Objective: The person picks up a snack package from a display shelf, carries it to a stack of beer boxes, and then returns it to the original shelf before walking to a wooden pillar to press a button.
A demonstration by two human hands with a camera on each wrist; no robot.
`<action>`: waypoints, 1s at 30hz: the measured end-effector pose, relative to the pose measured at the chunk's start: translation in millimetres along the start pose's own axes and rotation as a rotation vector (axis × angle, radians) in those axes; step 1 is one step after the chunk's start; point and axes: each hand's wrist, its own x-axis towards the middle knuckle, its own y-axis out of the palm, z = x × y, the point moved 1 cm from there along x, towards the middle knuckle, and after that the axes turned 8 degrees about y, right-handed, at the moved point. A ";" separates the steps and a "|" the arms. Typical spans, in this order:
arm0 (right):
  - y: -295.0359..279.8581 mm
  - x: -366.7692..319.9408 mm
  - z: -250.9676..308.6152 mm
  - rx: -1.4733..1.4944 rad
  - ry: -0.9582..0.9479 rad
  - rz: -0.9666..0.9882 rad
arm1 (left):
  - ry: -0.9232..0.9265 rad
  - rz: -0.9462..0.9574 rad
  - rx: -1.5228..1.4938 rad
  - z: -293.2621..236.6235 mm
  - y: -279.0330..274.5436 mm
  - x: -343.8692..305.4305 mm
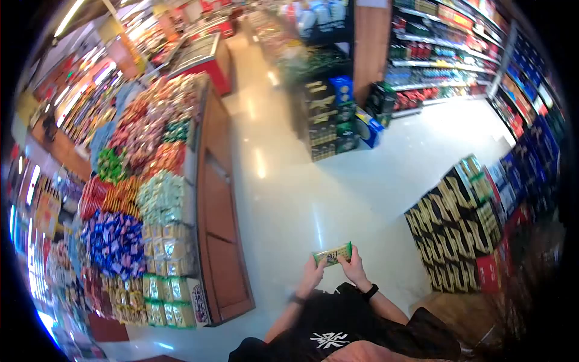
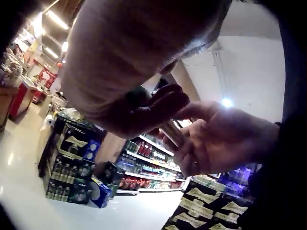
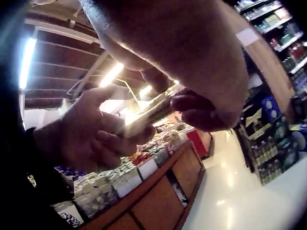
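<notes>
A small flat green and cream packet (image 1: 332, 255) is held in front of the body, over the floor. My left hand (image 1: 312, 274) grips its left end and my right hand (image 1: 354, 268) pinches the right end, thumb on top. In the left wrist view the packet (image 2: 171, 132) appears edge-on between the left hand (image 2: 129, 67) and the right hand's curled fingers (image 2: 223, 136). The right wrist view has the packet (image 3: 148, 112) between both hands, partly hidden by the fingers of the left hand (image 3: 88, 132) and right hand (image 3: 187, 57).
On the left, a long wooden counter (image 1: 220, 241) bears piles of wrapped goods (image 1: 117, 244). Stacked dark cartons (image 1: 449, 241) stand to the right, with another stack (image 1: 325, 123) ahead. Bottle shelves (image 1: 443, 66) line the back right. Pale floor (image 1: 283, 199) runs between them.
</notes>
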 end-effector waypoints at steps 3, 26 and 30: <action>-65.7 -13.2 -19.8 0.281 0.045 0.063 | 0.174 -0.014 0.274 -23.0 59.8 -2.1; -283.7 -31.6 -120.5 0.239 0.523 -0.563 | 0.114 0.682 0.031 -49.9 341.2 43.7; -321.3 5.1 -88.0 0.298 0.558 -0.609 | -0.106 0.743 0.060 -104.4 371.4 82.9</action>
